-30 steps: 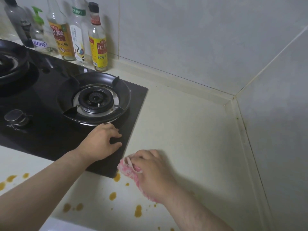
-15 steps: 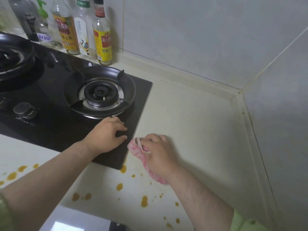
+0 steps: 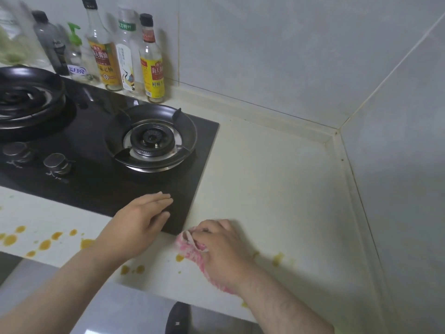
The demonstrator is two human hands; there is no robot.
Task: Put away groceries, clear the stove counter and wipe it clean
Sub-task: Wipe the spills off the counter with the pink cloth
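Right hand (image 3: 224, 250) pulled pink cloth (image 3: 189, 247) nearer; left hand (image 3: 137, 225) on stove (image 3: 96, 186)

**Stove corner and tabletop: items in view**

The right hand (image 3: 224, 251) is gripping a pink cloth (image 3: 190, 247) and pressing it onto the cream tabletop (image 3: 277, 189), just beside the front right corner of the black glass stove (image 3: 96, 186). The left hand (image 3: 139, 225) is resting on that corner, fingers fairly straight. Orange-brown stains (image 3: 44, 244) are dotting the tabletop's front edge. Sauce bottles (image 3: 151, 61) are standing along the tiled wall behind the burner (image 3: 151, 141).
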